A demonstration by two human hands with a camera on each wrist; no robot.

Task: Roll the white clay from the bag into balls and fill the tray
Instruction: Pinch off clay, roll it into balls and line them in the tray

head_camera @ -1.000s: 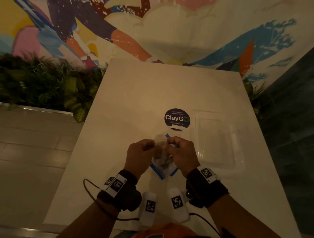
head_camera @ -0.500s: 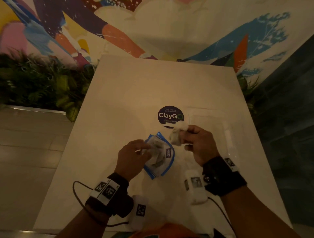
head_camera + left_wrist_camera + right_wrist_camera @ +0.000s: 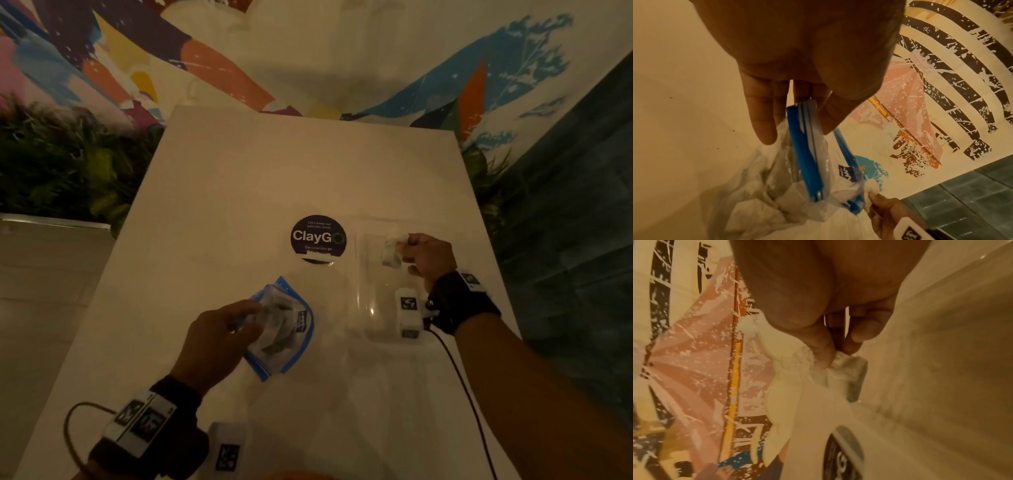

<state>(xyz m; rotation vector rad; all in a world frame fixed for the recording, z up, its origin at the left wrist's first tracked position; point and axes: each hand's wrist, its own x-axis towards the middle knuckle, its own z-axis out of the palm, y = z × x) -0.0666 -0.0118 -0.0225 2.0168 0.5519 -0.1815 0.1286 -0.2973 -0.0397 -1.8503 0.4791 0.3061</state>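
Observation:
A clear zip bag (image 3: 286, 325) with a blue seal lies on the white table (image 3: 239, 192), white clay showing through it. My left hand (image 3: 219, 339) pinches the bag's blue seal strip (image 3: 803, 146) between thumb and fingers. My right hand (image 3: 424, 257) pinches a wrapped lump of white clay (image 3: 392, 251) and holds it over the far end of the clear plastic tray (image 3: 373, 308). In the right wrist view the thumb and fingertips (image 3: 853, 344) grip the crinkled top of the lump (image 3: 838, 369). The tray looks empty under the hand.
A round dark "ClayGo" sticker (image 3: 318, 238) sits on the table just left of the tray. A painted wall rises behind the table. Green plants (image 3: 68, 164) stand off the left edge, and dark tiles (image 3: 575, 240) lie on the right.
My right hand pulled a clay lump out of the bag and carried it right, over the tray. The left hand lowered the bag to the table and still holds it.

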